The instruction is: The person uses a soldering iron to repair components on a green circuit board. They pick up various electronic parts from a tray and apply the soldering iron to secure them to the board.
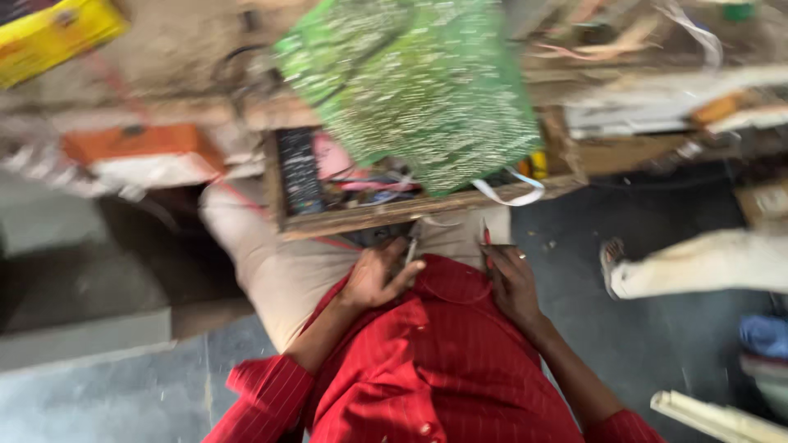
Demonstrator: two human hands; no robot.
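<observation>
The picture is blurred by motion. My left hand (377,276) rests in my lap on the hem of my red striped shirt (435,353), fingers closed around a thin grey metal tool (410,249). My right hand (512,283), with a ring on one finger, lies beside it and holds a thin red-tipped tool (486,238). Just beyond both hands is an open wooden drawer (427,209) full of small parts and wires. A large green circuit board (419,90) sits above the drawer and hides its far side.
An orange and white box (139,152) stands on the left and a yellow box (49,37) at the top left. Another person's light trouser leg and sandalled foot (698,264) reach in from the right. A cluttered wooden bench (657,107) runs along the back.
</observation>
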